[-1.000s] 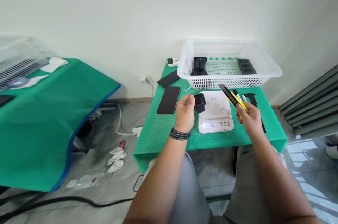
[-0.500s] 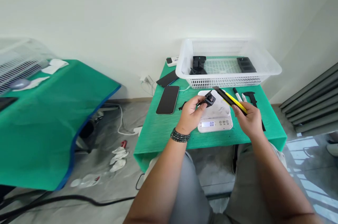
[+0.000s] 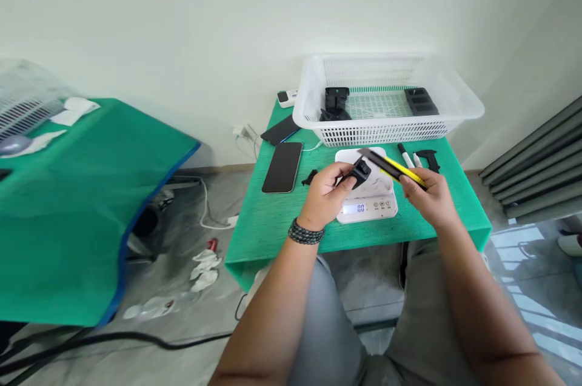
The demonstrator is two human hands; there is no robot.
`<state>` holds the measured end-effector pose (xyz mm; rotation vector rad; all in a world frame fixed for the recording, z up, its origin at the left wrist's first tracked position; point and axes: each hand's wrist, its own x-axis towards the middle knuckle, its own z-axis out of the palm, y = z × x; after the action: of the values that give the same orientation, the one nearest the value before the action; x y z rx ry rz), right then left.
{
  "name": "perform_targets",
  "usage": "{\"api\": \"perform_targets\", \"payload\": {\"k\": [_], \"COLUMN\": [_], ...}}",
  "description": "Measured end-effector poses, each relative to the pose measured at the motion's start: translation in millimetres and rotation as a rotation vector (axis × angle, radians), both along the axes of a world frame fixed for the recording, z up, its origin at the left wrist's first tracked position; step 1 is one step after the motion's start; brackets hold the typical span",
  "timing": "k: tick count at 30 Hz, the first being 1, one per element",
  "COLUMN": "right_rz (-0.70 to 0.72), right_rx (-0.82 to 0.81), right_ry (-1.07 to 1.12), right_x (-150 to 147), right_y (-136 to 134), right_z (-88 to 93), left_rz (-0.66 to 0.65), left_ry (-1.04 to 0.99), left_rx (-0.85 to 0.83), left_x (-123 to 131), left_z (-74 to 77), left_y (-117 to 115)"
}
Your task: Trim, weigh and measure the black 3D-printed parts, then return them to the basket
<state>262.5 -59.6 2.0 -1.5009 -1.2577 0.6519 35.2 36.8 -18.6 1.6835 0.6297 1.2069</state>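
Above near half of green tabletop (image 3: 264, 234), left grip (image 3: 324, 195) pinching small black part (image 3: 362, 173), outer end exposed, likely for access. Right grip (image 3: 431, 197) closed round yellow-black utility knife (image 3: 394, 168), blade end angled toward part, probably for control; contact unclear. Below part, white scale (image 3: 386, 214) showing 0.0, fitting part held off plate. Farther: dark phone (image 3: 282, 168) lying flat left of scale, markers (image 3: 406, 157) and black caliper (image 3: 431, 157) right, likely spaced for reach. Farthest, white basket (image 3: 386, 131), perhaps corralling loose black pieces (image 3: 336, 100).
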Motion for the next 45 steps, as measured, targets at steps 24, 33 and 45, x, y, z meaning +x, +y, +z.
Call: {"api": "perform_targets", "payload": {"k": [24, 33, 45], "right_rz": [0.112, 0.069, 0.073], "right_rx": [-0.095, -0.104, -0.061], "right_ry": [0.398, 0.412, 0.420], "right_x": [-17.3, -15.8, -34.2], "right_y": [3.5, 6.5, 3.7], "right_z": [-4.8, -6.7, -12.5], "left_rz": [-0.152, -0.219, -0.019], "left_ry": [-0.193, -0.553, -0.379], "left_rx": [-0.171, -0.577, -0.338], "left_x": [0.1, 6.0, 0.1], "left_z": [-13.5, -1.0, -13.5], "left_y": [6.2, -5.4, 5.1]}}
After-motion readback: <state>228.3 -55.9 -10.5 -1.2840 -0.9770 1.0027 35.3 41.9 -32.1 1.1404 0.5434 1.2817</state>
